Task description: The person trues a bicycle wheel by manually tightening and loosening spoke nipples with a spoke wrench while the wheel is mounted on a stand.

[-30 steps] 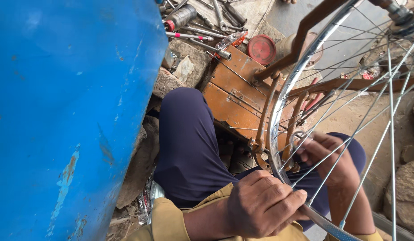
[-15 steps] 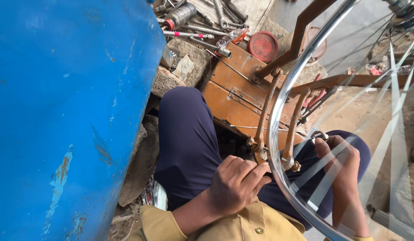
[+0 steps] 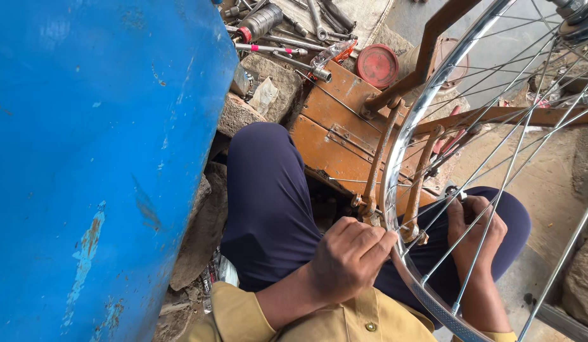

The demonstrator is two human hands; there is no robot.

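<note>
1. Left hand (image 3: 348, 256) – fingers curled almost shut, pinching the shiny chrome bicycle wheel rim (image 3: 395, 158) at its lower edge, just beside the rusty forked stand arms (image 3: 373, 171). The grip looks meant to steady the rim or turn it by small steps.
2. Right hand (image 3: 474, 231) – behind the thin steel spokes (image 3: 497, 183), fingers closed round a small metal tool (image 3: 452, 191) at one spoke, likely a spoke key. The exact hold is partly hidden by the spokes, so how tight it is can't be told.
3. Wheel sits upright between the person's knees, carried in a rusty orange-brown metal truing stand (image 3: 335, 136); hub (image 3: 576, 19) up at top right. Held this way the rim likely spins free while both hands reach it.
4. Person seated low, legs in dark navy trousers (image 3: 268, 202) either side of the stand, mustard-yellow shirt (image 3: 319, 316) at frame bottom.
5. Large blue painted metal panel (image 3: 97, 158), chipped and scratched, fills the left side, close against the left knee.
6. Behind – a scatter of steel wrenches and sockets (image 3: 281, 25) on the ground, a round red tin lid (image 3: 377, 66) beside them, rough stones (image 3: 268, 95) under the panel edge.
</note>
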